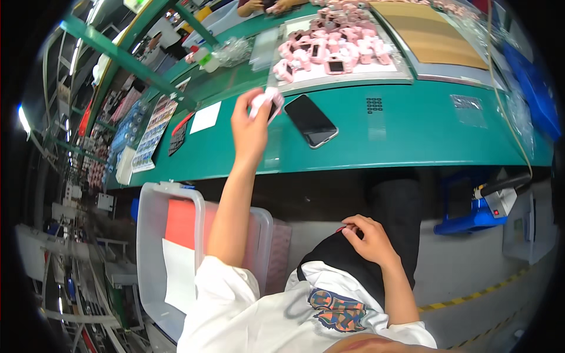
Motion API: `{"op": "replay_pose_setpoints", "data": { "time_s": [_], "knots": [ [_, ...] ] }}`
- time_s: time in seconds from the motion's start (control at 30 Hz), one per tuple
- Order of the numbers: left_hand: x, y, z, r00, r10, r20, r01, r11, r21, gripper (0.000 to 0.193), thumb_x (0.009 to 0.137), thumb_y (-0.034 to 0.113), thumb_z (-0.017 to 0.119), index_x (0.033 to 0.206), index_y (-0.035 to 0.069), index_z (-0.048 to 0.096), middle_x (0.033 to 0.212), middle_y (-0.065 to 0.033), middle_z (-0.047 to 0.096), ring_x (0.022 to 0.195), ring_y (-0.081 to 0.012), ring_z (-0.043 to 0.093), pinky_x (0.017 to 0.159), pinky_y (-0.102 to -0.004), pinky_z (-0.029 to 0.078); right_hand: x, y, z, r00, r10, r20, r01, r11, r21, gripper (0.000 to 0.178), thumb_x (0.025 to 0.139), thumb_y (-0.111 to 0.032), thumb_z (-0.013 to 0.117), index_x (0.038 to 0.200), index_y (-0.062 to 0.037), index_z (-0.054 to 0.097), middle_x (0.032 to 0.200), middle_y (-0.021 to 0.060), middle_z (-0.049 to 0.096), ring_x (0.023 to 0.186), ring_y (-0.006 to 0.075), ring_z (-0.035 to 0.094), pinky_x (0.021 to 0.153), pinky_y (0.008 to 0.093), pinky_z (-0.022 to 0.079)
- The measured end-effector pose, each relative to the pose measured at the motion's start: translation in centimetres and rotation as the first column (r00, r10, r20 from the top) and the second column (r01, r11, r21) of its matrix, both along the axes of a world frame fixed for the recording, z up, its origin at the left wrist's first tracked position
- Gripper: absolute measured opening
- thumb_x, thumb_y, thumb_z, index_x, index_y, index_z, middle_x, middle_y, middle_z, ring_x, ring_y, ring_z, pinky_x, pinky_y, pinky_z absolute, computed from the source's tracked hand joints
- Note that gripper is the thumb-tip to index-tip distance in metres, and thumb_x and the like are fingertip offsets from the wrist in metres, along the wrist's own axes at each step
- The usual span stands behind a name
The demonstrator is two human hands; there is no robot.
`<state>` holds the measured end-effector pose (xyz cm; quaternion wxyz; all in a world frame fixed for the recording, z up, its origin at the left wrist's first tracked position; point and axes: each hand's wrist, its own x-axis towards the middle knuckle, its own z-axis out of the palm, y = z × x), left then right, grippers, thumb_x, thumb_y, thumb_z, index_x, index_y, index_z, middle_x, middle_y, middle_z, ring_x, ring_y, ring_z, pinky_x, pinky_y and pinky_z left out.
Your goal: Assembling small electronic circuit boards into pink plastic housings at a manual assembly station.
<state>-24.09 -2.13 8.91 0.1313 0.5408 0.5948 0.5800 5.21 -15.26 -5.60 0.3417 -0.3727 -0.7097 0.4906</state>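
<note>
Pink watch point(270, 106) up over the green table point(424, 138), clamped between thumb and fingers of left hand point(249, 123). Closest, white shirt point(268, 320) with a patch of bright colours point(338, 310) on the front. Then right hand point(369, 239) low over black trousers point(329, 253), fingers bent and a little apart, small red thing point(340, 229) at the tips; held or only near, cannot tell. Off to the left, clear bin point(143, 247) with red sheet point(180, 223) and white sheet point(179, 273) inside. On the table, black phone point(311, 120) flat, just to the right of left hand. White paper point(206, 117) to the left, little black squares point(374, 105) in rows to the right. Farther back, tray point(353, 83) with a big heap of pink watches point(335, 47) on top, brown board point(429, 32) beside it. At the far edge, another person's hands point(251, 7).
</note>
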Motion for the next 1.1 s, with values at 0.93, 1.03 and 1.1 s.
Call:
{"op": "replay_pose_setpoints", "data": {
  "time_s": [0.93,1.03,1.1],
  "knots": [
    [3.5,22.5,-2.7,0.51,0.006,-0.86,-0.371,0.904,-0.214,0.125,0.06,0.083,0.074,0.16,0.024,0.03,0.168,-0.0187,0.008,0.148,-0.0483,0.022,0.112,-0.0608,0.035,-0.5,2.3,-0.4,0.999,0.026,0.028,-0.026,1.0,-0.015,0.017,0.09,-0.015,0.068,0.103,-0.0039,0.07,0.084,0.0059,0.068,0.072,0.0239,0.062,0.074,0.0343,0.05],
    [3.5,24.0,-3.1,0.523,0.035,-0.852,-0.34,0.925,-0.17,0.117,0.062,0.082,0.073,0.157,0.022,0.039,0.168,-0.016,0.009,0.147,-0.0469,0.025,0.111,-0.0605,0.036,-0.6,2.4,-0.1,0.999,0.03,0.025,-0.029,0.999,-0.016,0.017,0.091,-0.015,0.067,0.103,-0.0035,0.07,0.084,0.0056,0.069,0.072,0.0245,0.062,0.075,0.0345,0.05],
    [2.8,24.8,-3.1,0.532,0.014,-0.847,-0.306,0.936,-0.176,0.115,0.063,0.082,0.073,0.155,0.022,0.042,0.168,-0.0154,0.013,0.146,-0.0461,0.028,0.11,-0.0607,0.036,-0.4,2.2,0.1,0.999,0.027,0.032,-0.026,0.999,-0.03,0.017,0.091,-0.015,0.067,0.103,-0.0035,0.07,0.084,0.0057,0.069,0.072,0.0246,0.062,0.075,0.0345,0.05]
  ]
}}
